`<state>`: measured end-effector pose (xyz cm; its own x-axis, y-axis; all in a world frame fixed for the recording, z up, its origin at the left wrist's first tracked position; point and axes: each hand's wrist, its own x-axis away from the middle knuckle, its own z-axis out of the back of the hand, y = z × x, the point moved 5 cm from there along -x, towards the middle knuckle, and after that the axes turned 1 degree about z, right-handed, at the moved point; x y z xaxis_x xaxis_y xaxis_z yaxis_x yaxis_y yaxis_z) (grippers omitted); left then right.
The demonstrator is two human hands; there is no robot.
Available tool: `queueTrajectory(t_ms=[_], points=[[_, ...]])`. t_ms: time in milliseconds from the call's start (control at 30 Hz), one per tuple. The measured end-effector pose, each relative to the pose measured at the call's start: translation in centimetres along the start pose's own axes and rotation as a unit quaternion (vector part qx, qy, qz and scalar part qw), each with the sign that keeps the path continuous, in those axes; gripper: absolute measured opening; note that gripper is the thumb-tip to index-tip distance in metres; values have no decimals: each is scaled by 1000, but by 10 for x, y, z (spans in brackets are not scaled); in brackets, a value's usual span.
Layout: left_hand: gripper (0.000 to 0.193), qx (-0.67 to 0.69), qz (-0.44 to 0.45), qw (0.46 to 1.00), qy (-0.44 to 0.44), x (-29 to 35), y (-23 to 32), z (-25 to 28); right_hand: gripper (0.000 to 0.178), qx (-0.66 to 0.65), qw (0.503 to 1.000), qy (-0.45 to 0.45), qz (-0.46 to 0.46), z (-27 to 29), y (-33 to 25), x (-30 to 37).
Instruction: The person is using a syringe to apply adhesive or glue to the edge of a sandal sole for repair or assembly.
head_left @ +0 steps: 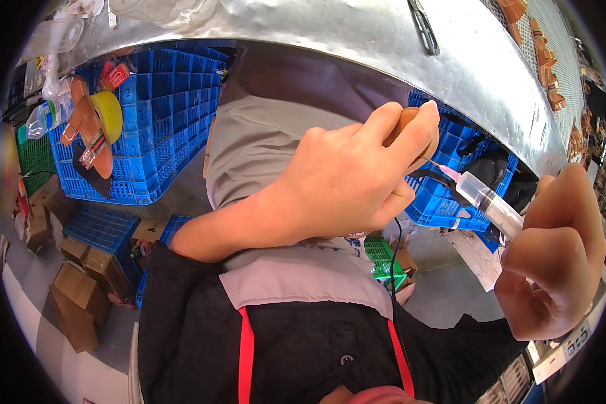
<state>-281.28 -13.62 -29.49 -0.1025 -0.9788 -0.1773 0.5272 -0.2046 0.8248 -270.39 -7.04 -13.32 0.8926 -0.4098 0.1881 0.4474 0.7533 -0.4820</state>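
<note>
My left hand reaches across my lap with its fingers closed on a brown sandal. Only a rounded end with a tan edge shows; my fingers hide most of it. At the right, my right hand is curled around a clear plastic syringe with a pink needle hub. The thin needle points up and left, and its tip is at the sandal's edge beside my left fingers. I cannot tell whether the tip touches it. The back end of the syringe is hidden inside my right hand.
A metal worktable spans the far side, with a slim dark tool on it. Brown sandals lie on a mesh rack. A blue crate at left has another sandal and a yellow roll by it. Cardboard boxes stand lower left.
</note>
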Motion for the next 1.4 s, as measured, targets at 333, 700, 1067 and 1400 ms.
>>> queueTrajectory(t_ms=[333, 700, 1067, 1400], points=[[79, 20, -34, 999, 2, 2, 2, -4, 39, 40, 997, 58, -18, -1, 7, 4], [85, 44, -77, 996, -4, 2, 5, -3, 37, -68, 989, -132, 20, -49, -68, -192], [88, 66, -93, 993, 13, 8, 4, -10, 37, -150, 977, -133, 73, -37, -64, -178], [100, 119, -72, 990, 25, 6, 2, -7, 39, -219, 960, -131, 119, -26, -60, -176]])
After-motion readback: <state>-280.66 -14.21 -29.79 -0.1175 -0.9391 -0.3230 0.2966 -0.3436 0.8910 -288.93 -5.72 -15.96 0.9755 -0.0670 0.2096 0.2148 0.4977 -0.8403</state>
